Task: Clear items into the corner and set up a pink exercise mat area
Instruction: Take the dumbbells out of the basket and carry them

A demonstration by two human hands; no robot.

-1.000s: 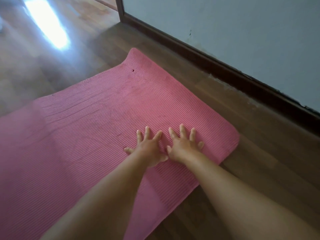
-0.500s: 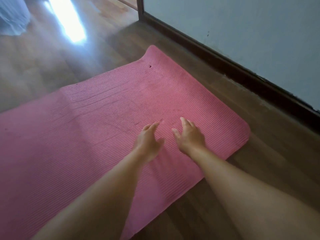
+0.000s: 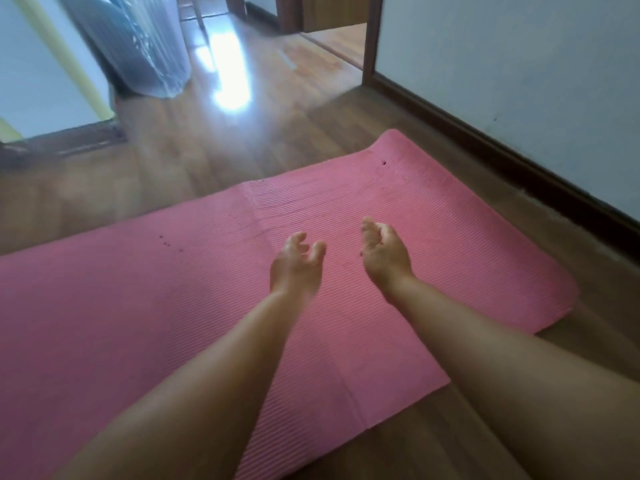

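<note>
Pink mat [image 3: 433, 237] flat on wooden floor [image 3: 207, 150]; no legible writing

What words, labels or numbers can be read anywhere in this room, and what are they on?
None: no readable text shows in this view.
The pink mat bears only ribs and a few small dark specks, no logo.
The plastic-wrapped bundle by the wall is blurred, and no label shows on it.
The wall and wooden floor carry no writing.

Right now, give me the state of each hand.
Left hand: open, fingers loosely curled, empty, above the pink mat.
Right hand: open, empty.
</note>
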